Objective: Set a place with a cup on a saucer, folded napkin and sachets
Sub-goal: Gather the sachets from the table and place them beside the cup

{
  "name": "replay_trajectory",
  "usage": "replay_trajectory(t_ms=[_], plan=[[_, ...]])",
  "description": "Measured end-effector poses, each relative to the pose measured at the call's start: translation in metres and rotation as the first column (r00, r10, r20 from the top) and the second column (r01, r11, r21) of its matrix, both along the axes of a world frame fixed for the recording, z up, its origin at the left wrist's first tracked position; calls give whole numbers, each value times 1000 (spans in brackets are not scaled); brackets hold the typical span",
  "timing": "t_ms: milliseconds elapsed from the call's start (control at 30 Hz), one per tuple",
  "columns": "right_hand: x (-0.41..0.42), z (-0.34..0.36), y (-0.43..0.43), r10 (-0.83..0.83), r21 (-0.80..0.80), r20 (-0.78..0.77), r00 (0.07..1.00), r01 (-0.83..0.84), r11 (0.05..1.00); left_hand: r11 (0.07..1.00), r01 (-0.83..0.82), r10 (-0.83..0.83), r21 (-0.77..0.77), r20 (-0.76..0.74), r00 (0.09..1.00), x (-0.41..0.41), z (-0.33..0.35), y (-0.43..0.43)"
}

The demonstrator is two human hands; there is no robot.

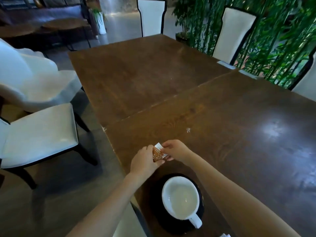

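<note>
A white cup stands on a black saucer near the front edge of the dark wooden table, its handle turned toward me. Just beyond the cup, both hands hold small sachets, brown and white, above the table. My left hand grips them from the left side. My right hand pinches their upper right edge. A white corner shows at the bottom edge; what it belongs to cannot be told.
White chairs with black frames stand around the table: one at the left, one at the far end, one at the far right. Green bamboo plants line the right side. White cloth lies on the left chair.
</note>
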State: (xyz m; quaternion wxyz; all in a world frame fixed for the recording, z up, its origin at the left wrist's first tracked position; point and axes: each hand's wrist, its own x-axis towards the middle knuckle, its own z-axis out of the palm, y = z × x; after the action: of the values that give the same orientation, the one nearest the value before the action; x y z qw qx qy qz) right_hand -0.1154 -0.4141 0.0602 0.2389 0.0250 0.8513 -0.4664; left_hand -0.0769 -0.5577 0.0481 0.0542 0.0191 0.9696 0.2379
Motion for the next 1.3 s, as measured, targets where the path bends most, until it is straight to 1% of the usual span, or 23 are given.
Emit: replay_trajectory(t_ms=[100, 200, 267, 367, 500, 633, 800, 933, 1133, 1300], plan=[[-7, -23, -14, 33, 84, -9, 999, -32, 996, 999, -18, 17, -46, -15, 1000, -7, -25, -8], [-8, -37, -21, 102, 189, -76, 992, -86, 978, 989, -2, -13, -146, -102, 995, -7, -42, -11], [-8, -42, -22, 144, 241, -117, 983, -112, 964, 985, -12, -13, -175, -140, 990, -4, -50, -12], [-10, -44, -18, 144, 255, -137, 980, -106, 961, 992, -47, 36, -115, -93, 995, -2, -56, -17], [-11, -44, -12, 84, 220, -95, 992, -61, 974, 1000, -24, 24, -4, 23, 999, -5, -56, -27], [-10, -45, -15, 115, 216, -92, 989, -93, 972, 999, 8, -8, 54, 13, 1000, -8, -58, -30], [-9, -46, -18, 76, 224, -98, 992, -52, 973, 999, 14, -13, 51, -17, 1000, -6, -60, -30], [-7, -44, -21, 53, 244, -82, 995, -32, 969, 999, 6, -6, 51, -2, 1000, -4, -58, -29], [-3, -38, -22, 125, 282, -89, 988, -95, 955, 999, 32, -34, 34, 38, 999, -3, -52, -31], [-2, -36, -28, 96, 293, -78, 992, -69, 954, 998, 55, -55, 43, 12, 998, -3, -51, -33]])
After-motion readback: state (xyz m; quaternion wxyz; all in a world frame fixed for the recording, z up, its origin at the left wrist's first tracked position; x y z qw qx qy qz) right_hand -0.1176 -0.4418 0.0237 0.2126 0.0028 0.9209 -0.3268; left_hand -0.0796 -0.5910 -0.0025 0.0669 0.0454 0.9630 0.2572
